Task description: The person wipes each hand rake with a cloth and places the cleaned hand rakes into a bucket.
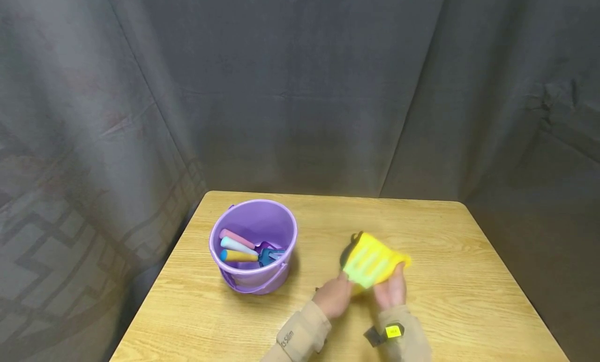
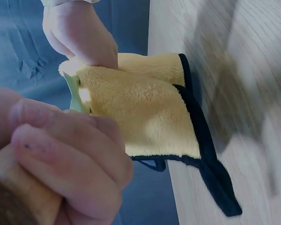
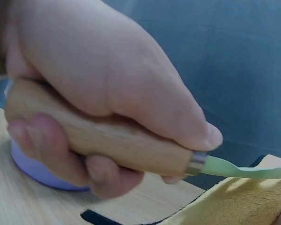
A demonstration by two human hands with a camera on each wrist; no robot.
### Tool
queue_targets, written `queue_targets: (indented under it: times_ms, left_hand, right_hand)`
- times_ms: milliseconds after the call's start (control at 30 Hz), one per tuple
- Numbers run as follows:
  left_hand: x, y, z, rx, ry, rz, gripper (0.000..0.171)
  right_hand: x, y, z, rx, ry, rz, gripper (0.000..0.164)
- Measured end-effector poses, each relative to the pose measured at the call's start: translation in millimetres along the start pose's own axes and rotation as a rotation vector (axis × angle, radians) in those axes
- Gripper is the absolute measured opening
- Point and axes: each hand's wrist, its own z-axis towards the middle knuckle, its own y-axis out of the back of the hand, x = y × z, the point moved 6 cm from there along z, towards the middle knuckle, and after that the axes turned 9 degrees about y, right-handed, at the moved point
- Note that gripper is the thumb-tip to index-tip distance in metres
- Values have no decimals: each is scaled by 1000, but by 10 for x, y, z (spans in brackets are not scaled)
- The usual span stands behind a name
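My left hand [image 1: 334,297] grips the wooden handle [image 3: 117,138] of a hand fork, its fingers wrapped around it. A metal collar joins the handle to the light green fork head [image 1: 366,265], which lies over a yellow cloth [image 1: 396,258]. Fluffy on its face, the cloth has a black border and is folded over in the left wrist view [image 2: 145,108]. My right hand [image 1: 391,290] holds the cloth against the fork head from the right side. In the left wrist view, its fingers [image 2: 98,51] are partly hidden in the cloth.
A purple bucket [image 1: 253,216] stands at the left of the wooden table [image 1: 450,310]. Inside it lie small tools with pink [image 1: 236,238], white [image 1: 236,245] and yellow handles [image 1: 240,256]; a blue head shows. Grey curtain [image 1: 300,91] hangs behind the table.
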Motion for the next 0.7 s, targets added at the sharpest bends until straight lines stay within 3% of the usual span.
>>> queue_targets:
  times_ms: [367,533,700]
  left_hand:
    - [52,-96,57,30,-20,10,31]
    - [72,-132,81,28,-47,9,30]
    - [102,-113,114,-22,-55,33,28]
  right_hand:
    - [178,26,45,85,117,-99,40]
    - [286,40,63,50,186,-53,43]
    - [327,71,86,33,166,58,47]
